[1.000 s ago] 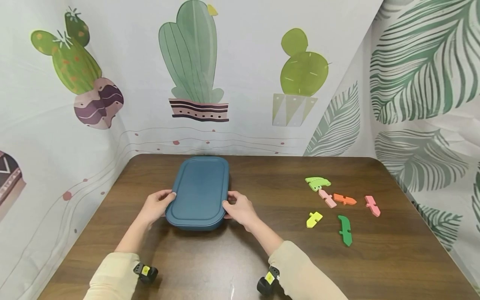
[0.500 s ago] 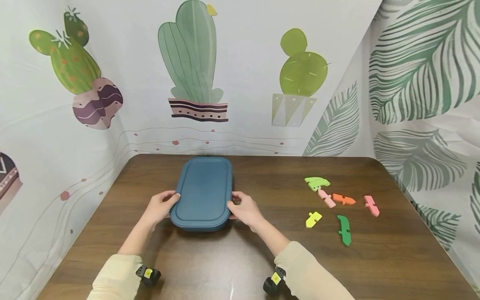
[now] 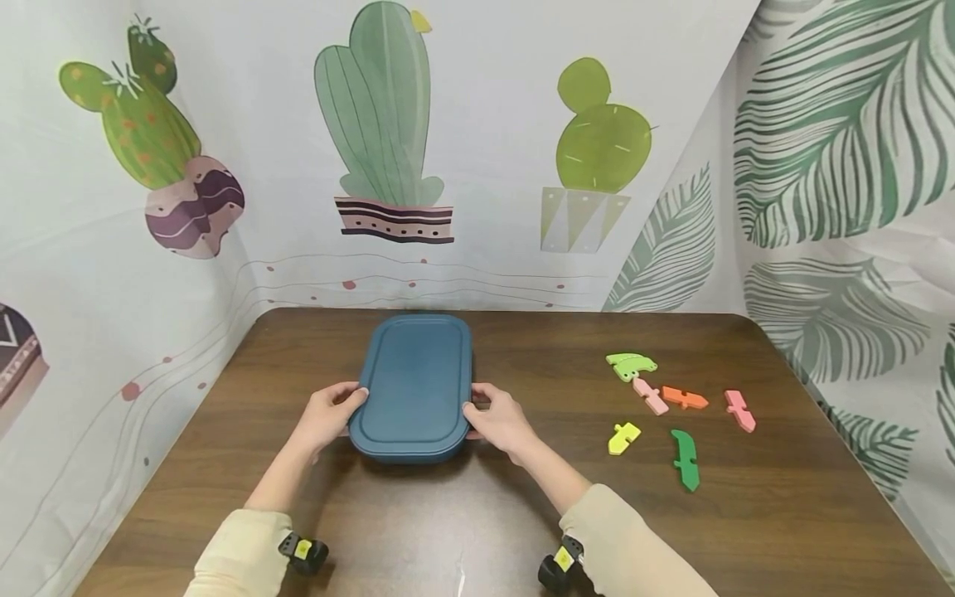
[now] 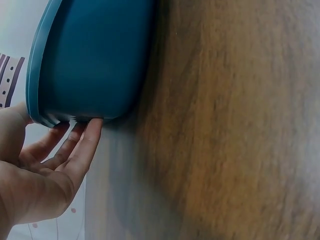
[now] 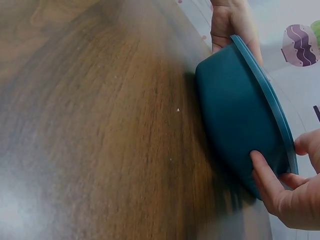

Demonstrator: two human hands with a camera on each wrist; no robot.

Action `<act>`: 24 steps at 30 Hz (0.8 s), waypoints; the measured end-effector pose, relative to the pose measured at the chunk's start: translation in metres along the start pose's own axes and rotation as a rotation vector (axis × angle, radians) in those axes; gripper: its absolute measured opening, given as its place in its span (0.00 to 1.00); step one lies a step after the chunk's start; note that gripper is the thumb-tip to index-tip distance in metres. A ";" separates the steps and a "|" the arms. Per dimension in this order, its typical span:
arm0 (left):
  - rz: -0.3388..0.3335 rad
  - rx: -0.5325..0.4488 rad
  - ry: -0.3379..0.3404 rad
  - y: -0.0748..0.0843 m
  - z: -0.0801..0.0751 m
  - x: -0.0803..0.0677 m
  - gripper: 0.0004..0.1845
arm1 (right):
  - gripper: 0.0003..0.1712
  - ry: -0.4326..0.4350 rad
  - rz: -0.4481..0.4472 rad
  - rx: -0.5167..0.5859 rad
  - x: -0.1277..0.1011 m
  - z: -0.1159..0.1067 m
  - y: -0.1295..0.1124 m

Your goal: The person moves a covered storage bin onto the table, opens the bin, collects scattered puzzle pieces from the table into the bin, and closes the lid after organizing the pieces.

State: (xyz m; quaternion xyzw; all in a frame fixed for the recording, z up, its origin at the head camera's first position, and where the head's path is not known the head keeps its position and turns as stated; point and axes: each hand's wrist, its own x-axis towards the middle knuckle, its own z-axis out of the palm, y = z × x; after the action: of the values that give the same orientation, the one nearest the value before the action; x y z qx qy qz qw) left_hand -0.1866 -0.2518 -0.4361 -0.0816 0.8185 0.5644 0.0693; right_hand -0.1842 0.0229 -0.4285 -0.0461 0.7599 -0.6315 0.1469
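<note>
A dark blue lidded box [image 3: 414, 385] with rounded corners is at the back of the table, left of the middle. My left hand [image 3: 328, 416] grips its left side, thumb on the lid's edge. In the left wrist view the fingers [image 4: 82, 150] lie against the box's side wall [image 4: 97, 60] below the rim. My right hand [image 3: 501, 421] holds the opposite side, its thumb likewise at the lid's edge. The right wrist view has those fingers [image 5: 266, 177] pressed to the wall under the rim. The lid is on, so the inside is hidden.
On the right of the brown table [image 3: 783, 514] lie several flat toy pieces: light green [image 3: 634, 365], pink [image 3: 651, 395], orange [image 3: 684, 398], another pink [image 3: 740, 410], yellow [image 3: 623, 438] and dark green [image 3: 685, 460]. A printed cloth [image 3: 492, 166] hangs behind the table's back edge.
Both hands have moved the blue box a short way to the right, their grip on it the same. The coloured pieces lie where they were.
</note>
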 end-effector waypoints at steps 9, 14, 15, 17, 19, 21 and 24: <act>0.036 0.008 0.010 0.004 0.013 -0.003 0.24 | 0.25 0.004 0.004 -0.012 -0.004 -0.011 0.003; 0.046 0.017 0.018 0.007 0.019 -0.004 0.23 | 0.24 0.008 0.000 -0.018 -0.005 -0.016 0.006; 0.045 0.019 0.019 0.007 0.020 -0.004 0.22 | 0.24 0.007 -0.003 -0.020 -0.005 -0.017 0.006; 0.045 0.023 0.023 0.007 0.021 -0.003 0.22 | 0.25 0.005 -0.003 -0.025 -0.005 -0.019 0.007; 0.048 0.025 0.020 0.007 0.023 -0.004 0.23 | 0.25 0.005 -0.001 -0.024 -0.006 -0.020 0.007; 0.044 0.019 0.015 0.007 0.024 -0.004 0.23 | 0.25 0.005 0.000 -0.027 -0.007 -0.021 0.007; 0.050 0.015 0.006 0.008 0.026 -0.004 0.23 | 0.25 0.012 0.006 -0.023 -0.008 -0.023 0.007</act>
State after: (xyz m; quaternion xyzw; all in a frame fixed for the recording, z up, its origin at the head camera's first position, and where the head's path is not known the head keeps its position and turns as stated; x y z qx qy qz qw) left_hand -0.1837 -0.2247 -0.4372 -0.0624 0.8247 0.5596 0.0532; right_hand -0.1819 0.0485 -0.4302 -0.0417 0.7683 -0.6225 0.1435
